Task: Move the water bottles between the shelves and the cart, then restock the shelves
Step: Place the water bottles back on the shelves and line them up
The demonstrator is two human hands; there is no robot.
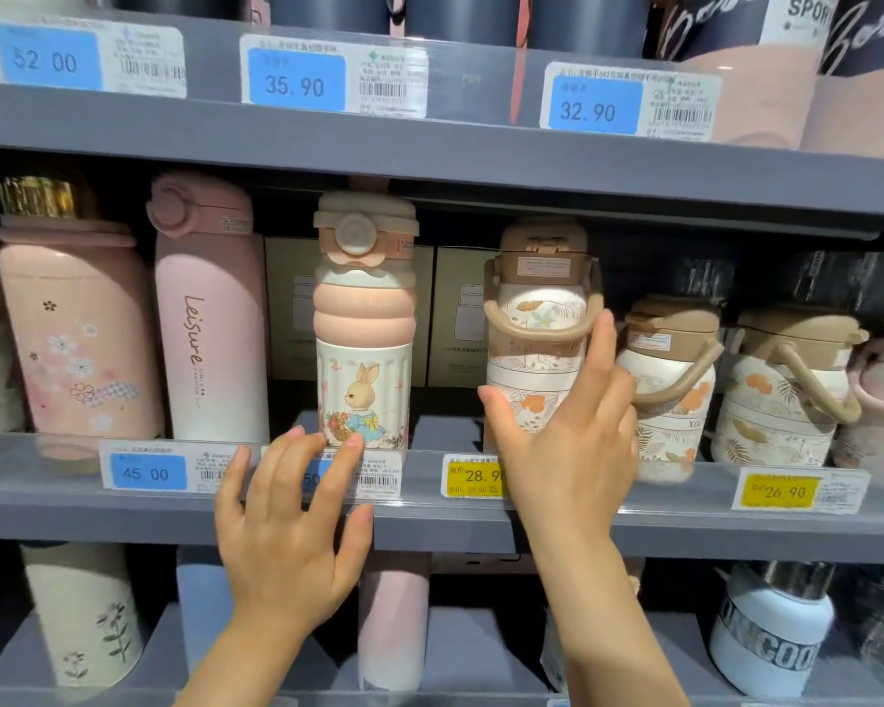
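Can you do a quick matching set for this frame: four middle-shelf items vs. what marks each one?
Column 1:
1. rabbit bottle
2. Leisure bottle
3. leaf-print jug
4. yellow tag

Column 2:
A. reads 26.90
B. right hand spread in front of it
C. plain pink, script lettering
D. left hand fingertips at its base

Pairs: 1-D, 2-C, 3-B, 4-A

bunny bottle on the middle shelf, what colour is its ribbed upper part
Pink, above a cream base printed with a rabbit. The bunny bottle shows best in the head view.
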